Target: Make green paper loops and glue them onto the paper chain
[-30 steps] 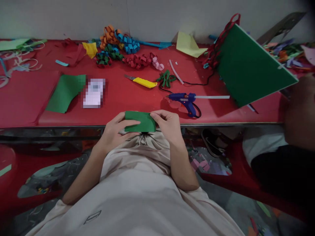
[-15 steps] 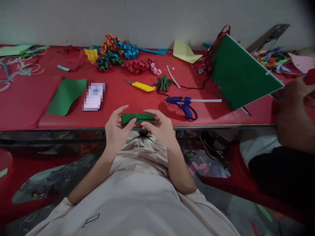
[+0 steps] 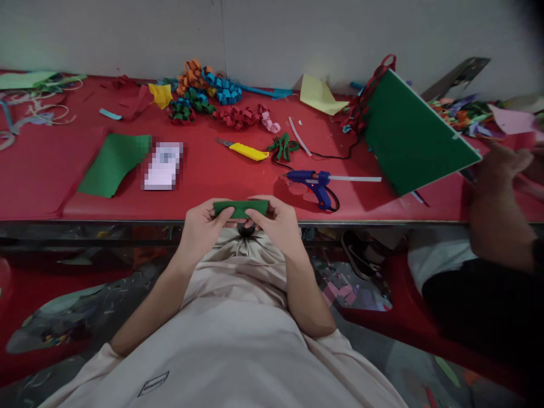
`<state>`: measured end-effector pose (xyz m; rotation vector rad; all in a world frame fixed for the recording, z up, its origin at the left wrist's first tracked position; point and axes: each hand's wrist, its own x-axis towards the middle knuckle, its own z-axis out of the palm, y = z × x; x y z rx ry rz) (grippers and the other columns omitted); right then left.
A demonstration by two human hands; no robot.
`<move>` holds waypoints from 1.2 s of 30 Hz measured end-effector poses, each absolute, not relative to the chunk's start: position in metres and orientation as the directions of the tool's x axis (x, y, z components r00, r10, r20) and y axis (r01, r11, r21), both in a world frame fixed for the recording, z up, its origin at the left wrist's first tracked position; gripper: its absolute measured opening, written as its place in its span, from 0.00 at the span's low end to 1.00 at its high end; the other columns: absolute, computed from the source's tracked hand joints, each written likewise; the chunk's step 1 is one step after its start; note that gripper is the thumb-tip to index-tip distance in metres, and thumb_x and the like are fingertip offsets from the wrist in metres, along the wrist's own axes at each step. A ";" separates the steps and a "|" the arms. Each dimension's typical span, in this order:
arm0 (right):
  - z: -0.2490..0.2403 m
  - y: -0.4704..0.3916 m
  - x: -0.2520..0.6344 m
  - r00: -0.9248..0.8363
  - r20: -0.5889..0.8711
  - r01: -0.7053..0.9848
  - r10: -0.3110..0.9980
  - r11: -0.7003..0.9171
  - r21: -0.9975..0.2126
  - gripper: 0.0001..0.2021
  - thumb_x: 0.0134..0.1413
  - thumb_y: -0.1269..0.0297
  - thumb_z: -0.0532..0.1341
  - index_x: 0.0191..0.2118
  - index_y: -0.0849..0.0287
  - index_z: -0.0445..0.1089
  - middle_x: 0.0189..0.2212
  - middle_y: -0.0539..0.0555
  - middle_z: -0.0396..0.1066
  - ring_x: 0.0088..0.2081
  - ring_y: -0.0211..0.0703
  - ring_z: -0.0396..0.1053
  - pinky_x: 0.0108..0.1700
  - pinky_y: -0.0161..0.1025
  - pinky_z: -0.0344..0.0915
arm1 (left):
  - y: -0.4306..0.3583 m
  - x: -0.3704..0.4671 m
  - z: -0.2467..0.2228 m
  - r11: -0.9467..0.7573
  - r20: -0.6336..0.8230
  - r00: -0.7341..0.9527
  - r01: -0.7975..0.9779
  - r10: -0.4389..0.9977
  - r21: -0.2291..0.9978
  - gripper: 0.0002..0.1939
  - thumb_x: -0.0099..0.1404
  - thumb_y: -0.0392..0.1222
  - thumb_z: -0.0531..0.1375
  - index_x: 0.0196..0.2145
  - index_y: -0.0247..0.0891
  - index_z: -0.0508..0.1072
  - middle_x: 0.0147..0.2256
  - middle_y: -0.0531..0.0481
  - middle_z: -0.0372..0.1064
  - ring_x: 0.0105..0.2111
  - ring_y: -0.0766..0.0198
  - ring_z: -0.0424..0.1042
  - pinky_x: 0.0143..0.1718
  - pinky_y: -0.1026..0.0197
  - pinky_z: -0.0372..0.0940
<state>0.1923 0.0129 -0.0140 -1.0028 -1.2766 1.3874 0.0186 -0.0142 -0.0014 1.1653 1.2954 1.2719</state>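
Observation:
A small folded strip of green paper [image 3: 240, 209] is held level just over the table's front edge. My left hand [image 3: 204, 226] grips its left end, thumb on the near face and fingers behind. On the right end, my right hand [image 3: 277, 222] pinches it the same way. Beyond and to the right lies a blue glue gun [image 3: 313, 184] with a clear glue stick in its back. A yellow cutter [image 3: 247, 151] rests farther back, beside a bundle of green paper loops [image 3: 284, 147]. Left of my hands are a phone [image 3: 164, 166] and a green sheet [image 3: 114, 165].
Curled paper chains [image 3: 238, 116] lie toward the wall. A green board [image 3: 414, 136] leans at the right, near another person's arm [image 3: 495, 198]. Red sheets [image 3: 42, 170] cover the left of the red table [image 3: 204, 175]. A black cord runs behind the glue gun.
My fingers have closed around both ends of the green strip, which now looks flatter and smoother. At the right, the other person's hand has shifted slightly.

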 end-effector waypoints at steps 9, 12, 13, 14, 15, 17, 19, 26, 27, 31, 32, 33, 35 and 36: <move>-0.013 0.012 0.190 -0.191 0.008 -0.100 0.982 -0.012 -0.995 0.21 0.51 0.58 0.71 0.50 0.56 0.73 0.23 0.46 0.75 0.24 0.40 0.76 0.27 0.35 0.71 | -0.015 0.020 -0.005 -0.072 0.090 -0.089 0.183 0.992 0.980 0.19 0.66 0.54 0.66 0.41 0.34 0.76 0.30 0.47 0.79 0.29 0.58 0.82 0.31 0.62 0.77; -0.012 0.011 0.188 -0.192 -0.002 -0.085 0.981 -0.019 -0.996 0.24 0.49 0.61 0.72 0.52 0.54 0.71 0.23 0.46 0.76 0.25 0.41 0.77 0.28 0.35 0.72 | -0.018 0.019 -0.005 -0.120 0.161 -0.106 0.317 0.981 0.941 0.16 0.68 0.52 0.65 0.43 0.35 0.77 0.29 0.49 0.79 0.28 0.62 0.81 0.31 0.64 0.76; -0.013 0.011 0.188 -0.191 -0.014 -0.091 0.981 -0.032 -0.995 0.22 0.50 0.61 0.72 0.52 0.54 0.71 0.23 0.46 0.76 0.25 0.41 0.77 0.28 0.35 0.72 | -0.018 0.019 -0.006 -0.123 0.168 -0.108 0.337 0.980 0.934 0.16 0.67 0.52 0.65 0.42 0.35 0.77 0.29 0.50 0.79 0.27 0.62 0.80 0.30 0.65 0.75; -0.013 0.011 0.189 -0.202 -0.026 -0.101 0.979 -0.047 -0.994 0.21 0.51 0.61 0.70 0.51 0.54 0.71 0.24 0.46 0.77 0.25 0.42 0.78 0.28 0.35 0.73 | -0.017 0.019 -0.006 -0.119 0.164 -0.111 0.330 0.980 0.936 0.15 0.67 0.51 0.65 0.41 0.35 0.77 0.28 0.50 0.79 0.26 0.63 0.80 0.29 0.65 0.74; -0.014 0.012 0.190 -0.226 -0.033 -0.112 0.974 -0.059 -0.992 0.20 0.53 0.61 0.69 0.52 0.55 0.71 0.26 0.47 0.78 0.27 0.42 0.79 0.28 0.35 0.73 | -0.017 0.018 -0.007 -0.103 0.144 -0.114 0.303 0.983 0.948 0.15 0.67 0.52 0.65 0.40 0.35 0.77 0.27 0.50 0.79 0.25 0.63 0.79 0.27 0.66 0.74; -0.014 0.013 0.195 -0.307 -0.018 -0.132 0.951 -0.061 -0.989 0.19 0.58 0.59 0.66 0.54 0.55 0.70 0.30 0.49 0.79 0.31 0.43 0.81 0.29 0.34 0.74 | -0.015 0.018 -0.007 -0.055 0.084 -0.125 0.224 0.989 0.973 0.15 0.65 0.52 0.66 0.38 0.35 0.77 0.25 0.50 0.78 0.22 0.63 0.78 0.24 0.66 0.73; -0.014 0.013 0.199 -0.371 0.014 -0.141 0.929 -0.042 -0.989 0.20 0.59 0.58 0.65 0.56 0.54 0.69 0.32 0.50 0.79 0.34 0.44 0.82 0.29 0.34 0.74 | -0.013 0.017 -0.007 -0.014 0.041 -0.147 0.176 0.988 0.984 0.15 0.64 0.51 0.67 0.37 0.35 0.76 0.25 0.50 0.78 0.20 0.63 0.77 0.22 0.66 0.71; -0.015 0.014 0.199 -0.270 0.026 -0.130 0.962 -0.010 -0.992 0.16 0.58 0.57 0.67 0.50 0.56 0.73 0.30 0.49 0.79 0.31 0.41 0.80 0.29 0.32 0.71 | -0.014 0.013 0.000 0.042 -0.031 -0.116 0.091 0.993 0.995 0.15 0.62 0.50 0.69 0.34 0.35 0.74 0.25 0.48 0.78 0.22 0.59 0.79 0.24 0.63 0.75; -0.015 0.014 0.199 -0.280 0.030 -0.124 0.959 -0.005 -0.992 0.17 0.58 0.58 0.67 0.51 0.55 0.73 0.30 0.49 0.79 0.31 0.40 0.80 0.30 0.32 0.72 | -0.014 0.012 -0.001 0.045 -0.035 -0.109 0.084 0.993 0.996 0.15 0.61 0.50 0.69 0.34 0.35 0.74 0.26 0.47 0.79 0.23 0.59 0.80 0.26 0.62 0.76; -0.017 0.014 0.202 -0.317 0.009 -0.079 0.948 -0.017 -0.997 0.21 0.57 0.58 0.68 0.56 0.53 0.73 0.33 0.49 0.80 0.32 0.41 0.80 0.33 0.35 0.75 | -0.013 0.009 -0.005 0.034 -0.030 -0.087 0.046 0.996 0.998 0.16 0.62 0.51 0.69 0.38 0.35 0.76 0.28 0.46 0.80 0.27 0.56 0.81 0.28 0.59 0.78; -0.017 0.014 0.203 -0.319 0.001 -0.083 0.948 -0.026 -0.996 0.22 0.56 0.58 0.68 0.56 0.53 0.73 0.34 0.50 0.80 0.34 0.42 0.81 0.34 0.35 0.75 | -0.013 0.009 -0.006 0.033 -0.029 -0.084 0.042 0.996 0.999 0.16 0.63 0.51 0.68 0.38 0.35 0.76 0.28 0.46 0.80 0.27 0.55 0.82 0.28 0.58 0.78; -0.017 0.013 0.203 -0.318 -0.004 -0.094 0.948 -0.036 -0.995 0.22 0.56 0.58 0.68 0.56 0.53 0.73 0.35 0.50 0.80 0.36 0.43 0.81 0.35 0.35 0.76 | -0.013 0.009 -0.007 0.032 -0.028 -0.085 0.044 0.996 0.998 0.16 0.63 0.52 0.67 0.37 0.35 0.76 0.28 0.46 0.80 0.27 0.55 0.81 0.28 0.58 0.78; -0.018 0.013 0.202 -0.319 -0.005 -0.121 0.948 -0.046 -0.992 0.20 0.55 0.58 0.69 0.53 0.54 0.73 0.36 0.50 0.80 0.38 0.43 0.81 0.36 0.35 0.77 | -0.012 0.010 -0.007 0.030 -0.024 -0.099 0.062 0.995 0.998 0.15 0.64 0.51 0.67 0.37 0.35 0.77 0.28 0.46 0.80 0.26 0.55 0.81 0.28 0.59 0.78; -0.017 0.013 0.202 -0.319 -0.001 -0.133 0.948 -0.046 -0.990 0.18 0.55 0.58 0.69 0.51 0.55 0.74 0.36 0.50 0.80 0.38 0.43 0.81 0.36 0.35 0.77 | -0.012 0.011 -0.007 0.029 -0.021 -0.111 0.075 0.994 0.997 0.14 0.64 0.51 0.67 0.37 0.35 0.77 0.27 0.47 0.80 0.26 0.56 0.81 0.28 0.59 0.78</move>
